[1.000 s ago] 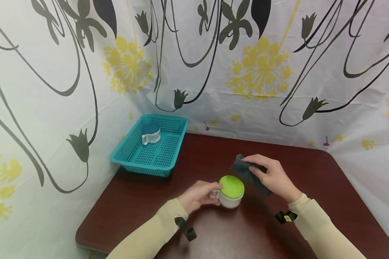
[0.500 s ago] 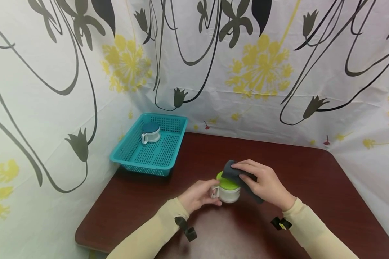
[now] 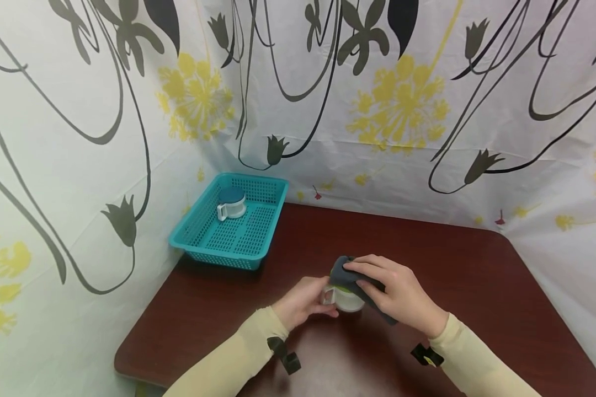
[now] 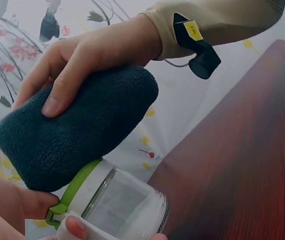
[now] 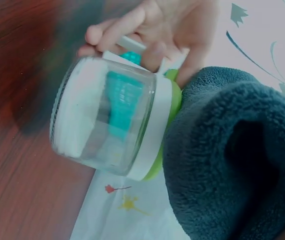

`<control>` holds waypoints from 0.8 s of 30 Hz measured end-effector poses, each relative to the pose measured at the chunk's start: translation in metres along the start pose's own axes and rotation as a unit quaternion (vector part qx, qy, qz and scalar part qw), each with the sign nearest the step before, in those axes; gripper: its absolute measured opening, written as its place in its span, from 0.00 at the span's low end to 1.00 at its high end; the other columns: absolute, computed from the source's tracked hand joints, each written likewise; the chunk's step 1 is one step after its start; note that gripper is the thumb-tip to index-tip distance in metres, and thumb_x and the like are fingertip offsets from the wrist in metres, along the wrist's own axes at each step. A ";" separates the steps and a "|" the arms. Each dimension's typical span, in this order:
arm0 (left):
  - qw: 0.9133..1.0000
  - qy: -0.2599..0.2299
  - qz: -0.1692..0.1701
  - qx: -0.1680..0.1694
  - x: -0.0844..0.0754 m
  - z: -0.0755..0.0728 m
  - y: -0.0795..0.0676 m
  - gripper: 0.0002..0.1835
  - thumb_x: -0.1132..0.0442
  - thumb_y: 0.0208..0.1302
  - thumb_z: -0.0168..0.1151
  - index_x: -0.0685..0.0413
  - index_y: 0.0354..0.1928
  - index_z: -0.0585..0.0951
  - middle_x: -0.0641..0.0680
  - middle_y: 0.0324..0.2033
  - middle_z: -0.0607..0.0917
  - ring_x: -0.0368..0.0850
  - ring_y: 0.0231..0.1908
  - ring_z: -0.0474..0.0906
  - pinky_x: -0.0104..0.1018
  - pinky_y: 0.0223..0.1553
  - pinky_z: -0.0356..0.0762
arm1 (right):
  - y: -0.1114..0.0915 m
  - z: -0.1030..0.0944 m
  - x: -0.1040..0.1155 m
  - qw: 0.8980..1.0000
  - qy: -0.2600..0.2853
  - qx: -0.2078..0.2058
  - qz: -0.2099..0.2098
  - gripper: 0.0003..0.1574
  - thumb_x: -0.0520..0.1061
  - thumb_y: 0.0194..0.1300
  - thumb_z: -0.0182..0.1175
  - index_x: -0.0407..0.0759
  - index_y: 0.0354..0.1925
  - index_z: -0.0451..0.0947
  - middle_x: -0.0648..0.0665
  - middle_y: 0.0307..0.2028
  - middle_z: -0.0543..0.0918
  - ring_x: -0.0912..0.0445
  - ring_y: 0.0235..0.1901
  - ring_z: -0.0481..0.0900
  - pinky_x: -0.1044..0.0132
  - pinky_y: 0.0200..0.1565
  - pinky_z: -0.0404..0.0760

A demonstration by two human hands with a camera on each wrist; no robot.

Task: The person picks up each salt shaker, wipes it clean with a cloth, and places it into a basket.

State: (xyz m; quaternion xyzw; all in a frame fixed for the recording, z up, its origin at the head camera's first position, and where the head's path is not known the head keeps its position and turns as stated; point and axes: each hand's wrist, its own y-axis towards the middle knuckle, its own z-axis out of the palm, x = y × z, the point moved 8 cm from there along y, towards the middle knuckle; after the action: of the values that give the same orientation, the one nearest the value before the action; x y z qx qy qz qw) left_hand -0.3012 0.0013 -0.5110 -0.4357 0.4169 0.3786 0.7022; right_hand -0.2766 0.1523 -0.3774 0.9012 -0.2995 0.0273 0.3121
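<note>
My left hand (image 3: 303, 300) grips the white handle of a clear glass seasoning jar (image 5: 102, 120), its thumb and a finger up by the lid. The jar has a white collar, a green lid (image 4: 82, 180) and white contents settled in its base. In my right hand (image 3: 397, 289) is a folded dark blue-grey cloth (image 4: 77, 130), fingers bent over it. The cloth lies against the top of the lid and hides most of it in the head view. Through the glass, in the right wrist view, turquoise shows from behind.
A turquoise plastic basket (image 3: 218, 251) stands at the back left of the dark red-brown table (image 3: 452, 259). Inside it sits a similar jar (image 3: 232, 205) with a blue lid and white handle. Patterned white sheeting (image 3: 298, 121) hangs behind and to the left.
My right hand has moved left and down with the cloth, from beside the jar onto its lid, covering the green. The left hand keeps its grip on the handle; the jar has shifted slightly left.
</note>
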 end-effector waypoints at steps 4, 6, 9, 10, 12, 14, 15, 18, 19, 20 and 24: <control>1.000 0.011 0.014 -0.015 -0.002 -0.001 -0.002 0.19 0.48 0.68 0.64 0.56 0.48 0.87 0.57 0.40 0.84 0.53 0.39 0.81 0.50 0.44 0.84 | -0.003 0.007 -0.001 0.999 -0.029 0.006 0.011 0.31 0.46 0.62 0.71 0.61 0.63 0.78 0.58 0.58 0.78 0.61 0.53 0.79 0.60 0.43 0.83; 1.000 0.011 0.017 -0.021 -0.002 -0.001 -0.004 0.19 0.48 0.68 0.64 0.56 0.48 0.87 0.58 0.41 0.84 0.53 0.40 0.81 0.50 0.44 0.84 | -0.005 0.011 -0.002 0.999 -0.050 0.011 0.014 0.33 0.50 0.61 0.73 0.63 0.64 0.77 0.57 0.58 0.78 0.60 0.53 0.79 0.60 0.41 0.84; 0.999 0.016 0.021 -0.027 -0.002 -0.002 -0.005 0.19 0.49 0.68 0.63 0.57 0.48 0.87 0.59 0.43 0.84 0.54 0.40 0.82 0.50 0.45 0.84 | -0.006 0.015 0.000 0.997 -0.078 0.013 0.003 0.36 0.53 0.58 0.75 0.63 0.64 0.77 0.54 0.58 0.78 0.57 0.52 0.80 0.58 0.38 0.85; 0.999 0.017 0.021 -0.029 -0.002 -0.002 -0.005 0.19 0.49 0.68 0.63 0.57 0.48 0.87 0.60 0.44 0.84 0.54 0.40 0.82 0.50 0.45 0.84 | -0.007 0.016 0.001 0.996 -0.087 0.013 -0.001 0.36 0.54 0.57 0.75 0.63 0.64 0.77 0.53 0.58 0.78 0.56 0.52 0.80 0.58 0.38 0.85; 0.999 0.019 0.021 -0.034 -0.003 -0.003 -0.005 0.18 0.50 0.68 0.62 0.57 0.47 0.87 0.60 0.44 0.84 0.54 0.39 0.82 0.49 0.45 0.84 | -0.007 0.019 0.003 0.994 -0.107 0.013 -0.011 0.37 0.53 0.56 0.76 0.61 0.64 0.78 0.50 0.58 0.78 0.54 0.51 0.80 0.57 0.36 0.85; 0.999 0.025 0.024 -0.039 -0.004 -0.004 -0.006 0.17 0.52 0.69 0.61 0.58 0.46 0.87 0.60 0.43 0.83 0.54 0.39 0.82 0.49 0.45 0.84 | -0.008 0.022 0.004 0.992 -0.124 0.015 -0.021 0.38 0.51 0.55 0.76 0.60 0.64 0.78 0.48 0.57 0.78 0.53 0.50 0.81 0.57 0.35 0.85; 0.999 0.027 0.023 -0.041 -0.004 -0.004 -0.006 0.16 0.52 0.68 0.60 0.58 0.44 0.87 0.59 0.40 0.83 0.53 0.38 0.82 0.49 0.45 0.83 | -0.008 0.023 0.005 0.990 -0.135 0.016 -0.026 0.38 0.51 0.55 0.76 0.59 0.64 0.78 0.47 0.57 0.78 0.52 0.49 0.81 0.56 0.35 0.85; 0.998 0.036 0.024 -0.048 -0.005 -0.006 -0.006 0.15 0.53 0.68 0.60 0.57 0.42 0.87 0.55 0.35 0.81 0.52 0.38 0.82 0.49 0.46 0.83 | -0.011 0.029 0.008 0.985 -0.167 0.024 -0.038 0.39 0.51 0.55 0.76 0.58 0.65 0.77 0.44 0.58 0.78 0.49 0.47 0.81 0.53 0.35 0.85; 0.998 0.039 0.023 -0.052 -0.005 -0.006 -0.007 0.15 0.53 0.68 0.59 0.57 0.41 0.87 0.53 0.34 0.81 0.51 0.38 0.82 0.49 0.46 0.83 | -0.012 0.030 0.009 0.983 -0.176 0.027 -0.041 0.40 0.52 0.55 0.76 0.58 0.66 0.77 0.44 0.59 0.77 0.48 0.47 0.81 0.52 0.35 0.85; 0.997 0.044 0.021 -0.056 -0.005 -0.007 -0.007 0.14 0.54 0.67 0.60 0.57 0.40 0.86 0.52 0.33 0.80 0.50 0.38 0.82 0.48 0.46 0.83 | -0.012 0.031 0.010 0.982 -0.182 0.028 -0.043 0.41 0.52 0.55 0.76 0.58 0.66 0.76 0.43 0.59 0.77 0.47 0.47 0.81 0.51 0.35 0.85; 0.995 0.060 0.017 -0.072 -0.006 -0.009 -0.006 0.12 0.55 0.65 0.60 0.56 0.34 0.84 0.52 0.31 0.81 0.49 0.35 0.83 0.46 0.45 0.83 | -0.013 0.029 0.009 0.979 -0.196 0.025 -0.048 0.41 0.51 0.55 0.75 0.56 0.67 0.76 0.41 0.59 0.77 0.45 0.46 0.81 0.51 0.33 0.85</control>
State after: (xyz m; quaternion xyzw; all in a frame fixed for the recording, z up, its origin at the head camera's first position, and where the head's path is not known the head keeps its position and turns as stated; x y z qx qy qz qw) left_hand -0.3001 -0.0102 -0.5057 -0.5003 0.4368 0.3926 0.6362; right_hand -0.2657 0.1391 -0.4059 0.9100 -0.3107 -0.1574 0.2251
